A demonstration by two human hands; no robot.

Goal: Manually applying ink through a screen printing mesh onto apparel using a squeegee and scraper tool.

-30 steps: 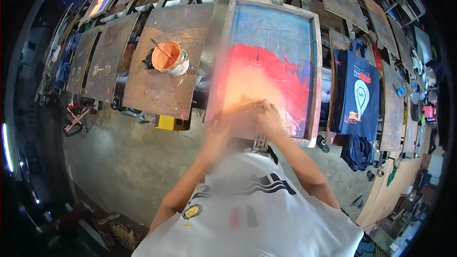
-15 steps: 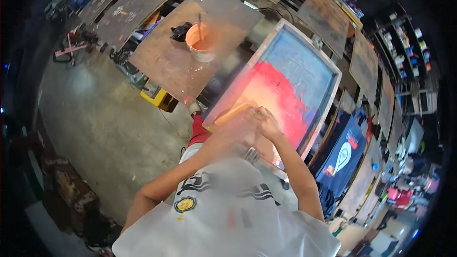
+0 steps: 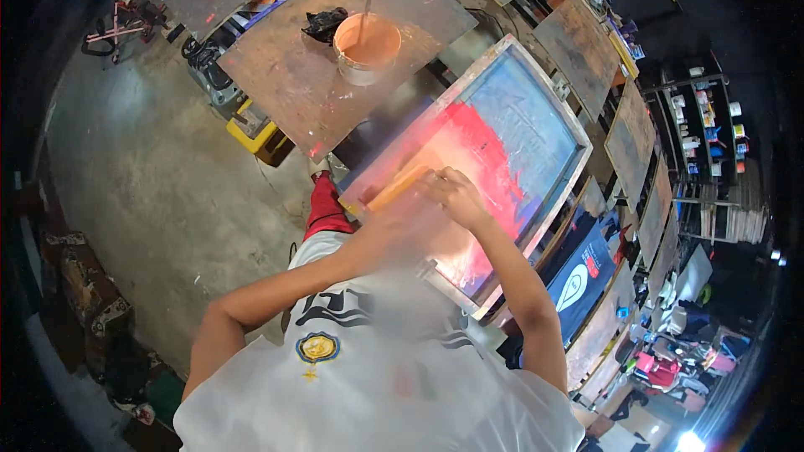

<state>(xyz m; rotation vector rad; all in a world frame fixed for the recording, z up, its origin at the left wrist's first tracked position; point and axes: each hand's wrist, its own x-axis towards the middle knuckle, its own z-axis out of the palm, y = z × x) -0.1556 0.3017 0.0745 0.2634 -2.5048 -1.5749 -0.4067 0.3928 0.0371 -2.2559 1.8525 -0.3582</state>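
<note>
A framed printing screen (image 3: pixel 548 169) lies tilted before me, with blue mesh and a red patch of ink (image 3: pixel 484 146) over its middle. Near the frame's close end, an orange squeegee (image 3: pixel 399 187) lies across the screen. Closed fingers of my right hand (image 3: pixel 453 197) grip its right end. My left hand (image 3: pixel 400 222) reaches in from the lower left, close to the squeegee and the right hand. A blurred patch covers it, so its fingers and hold cannot be made out.
Beyond the screen's left side, a worn board (image 3: pixel 285 59) carries an orange ink bucket (image 3: pixel 367 46) with a stick and a crumpled black bag (image 3: pixel 325 25). A dark printed shirt (image 3: pixel 582 276) lies on a board at right. A yellow-and-black box (image 3: pixel 260 134) stands on the floor.
My view has shifted, and the bucket shows sharper now. Both hands and the squeegee stay near the screen's close end, with the right hand slightly farther up in the picture.
</note>
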